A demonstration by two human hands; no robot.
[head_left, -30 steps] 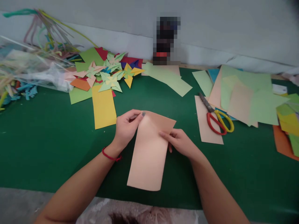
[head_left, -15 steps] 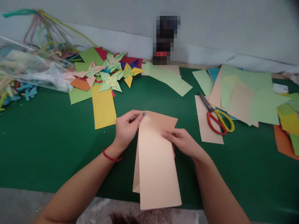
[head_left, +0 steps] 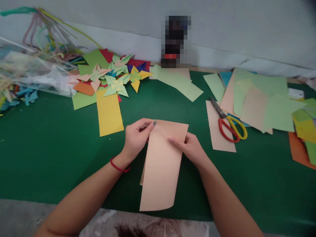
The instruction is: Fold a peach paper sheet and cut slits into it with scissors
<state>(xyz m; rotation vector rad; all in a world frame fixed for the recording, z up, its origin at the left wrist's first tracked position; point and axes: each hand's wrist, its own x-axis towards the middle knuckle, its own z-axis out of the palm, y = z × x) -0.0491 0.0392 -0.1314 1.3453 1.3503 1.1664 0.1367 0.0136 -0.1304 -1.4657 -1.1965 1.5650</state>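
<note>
A long sheet of peach paper, folded over with a slanted fold near its top, is held between both hands above the green table. My left hand pinches its upper left corner, thumb in front and the other fingers mostly behind. On the right edge, my right hand grips the paper with the thumb lying across its face; its fingers are partly hidden behind the sheet. Part of another layer shows behind the lower left edge. Left of my left hand lies a yellow paper rectangle.
Scissors with red and yellow handles rest on a peach strip at the right. Beyond them spreads a pile of pale green sheets. Folded paper stars and a clear plastic bag sit at the back left.
The lower end of the peach paper has swung left and toward the table's middle, covering more of the back layer. My right thumb has slid slightly left across the sheet; both hands keep their hold.
</note>
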